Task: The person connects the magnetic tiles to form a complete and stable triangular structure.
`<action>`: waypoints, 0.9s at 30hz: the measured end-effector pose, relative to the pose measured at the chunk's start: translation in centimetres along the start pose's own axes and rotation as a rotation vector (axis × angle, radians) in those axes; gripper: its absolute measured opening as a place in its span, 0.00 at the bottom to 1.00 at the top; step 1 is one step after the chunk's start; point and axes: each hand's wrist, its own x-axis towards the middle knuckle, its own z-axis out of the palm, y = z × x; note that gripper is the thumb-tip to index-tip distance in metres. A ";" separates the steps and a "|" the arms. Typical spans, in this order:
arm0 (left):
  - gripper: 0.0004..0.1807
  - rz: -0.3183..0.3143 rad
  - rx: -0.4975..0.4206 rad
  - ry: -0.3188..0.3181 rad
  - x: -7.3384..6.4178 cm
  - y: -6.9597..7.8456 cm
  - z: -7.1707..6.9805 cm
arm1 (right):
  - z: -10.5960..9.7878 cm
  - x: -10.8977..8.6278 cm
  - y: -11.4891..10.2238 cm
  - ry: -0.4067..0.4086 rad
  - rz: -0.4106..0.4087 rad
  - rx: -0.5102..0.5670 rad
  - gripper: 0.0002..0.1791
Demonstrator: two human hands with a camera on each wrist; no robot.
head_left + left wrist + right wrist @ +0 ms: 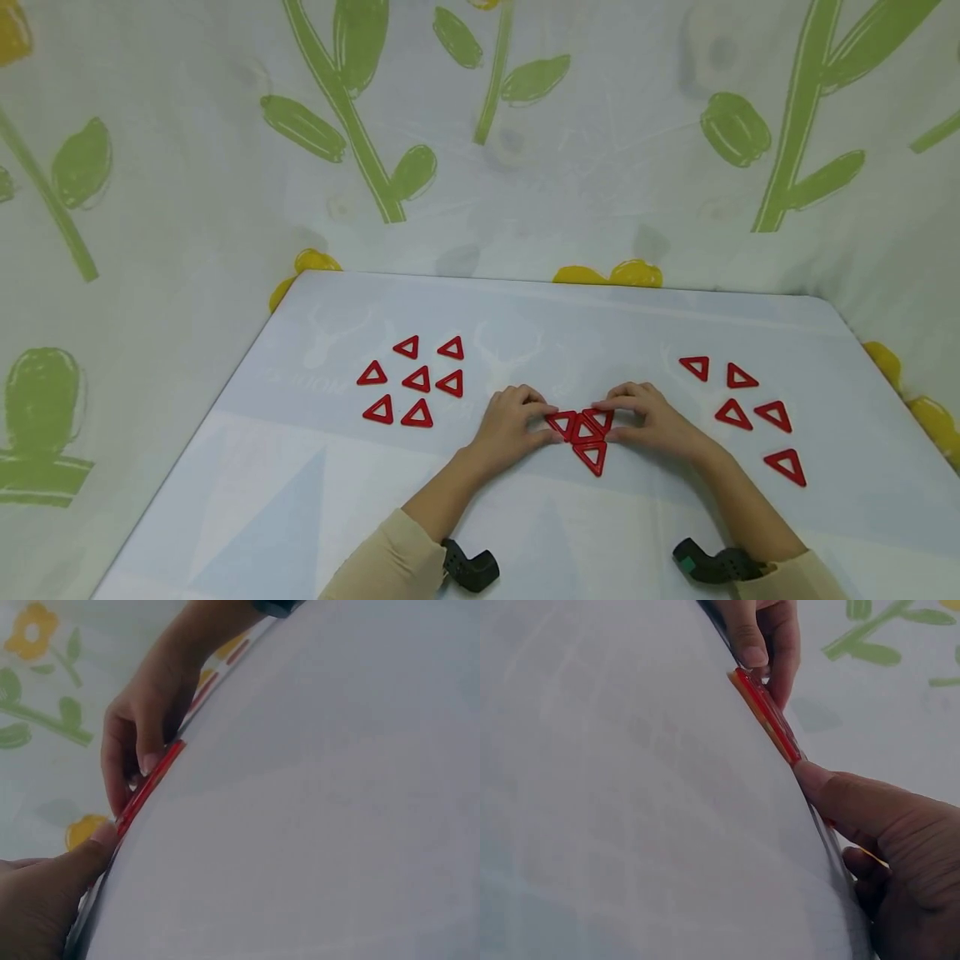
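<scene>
Several red triangle frames lie edge to edge on the table, around a middle triangle (587, 429). My left hand (517, 421) pinches the left triangle (561, 425) of this group between thumb and forefinger. On the other side, my right hand (648, 422) has its thumb and forefinger at the edges of the right triangle (599, 419), gripping it. A lower triangle (591, 457) touches the middle one and points toward me. Both wrist views show the group edge-on, as a red strip (150, 787) with the fingertips at its ends.
Several loose red triangles (416, 379) lie at the left of the white table (420, 300). More loose red triangles (733, 412) are spread at the right. A cloth (600, 183) printed with plants hangs behind the table's far edge. Black wrist devices (471, 568) sit at both cuffs.
</scene>
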 end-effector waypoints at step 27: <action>0.25 -0.017 0.026 0.027 0.0 0.2 -0.1 | 2.3 -0.7 -1.3 0.190 0.060 -0.033 0.23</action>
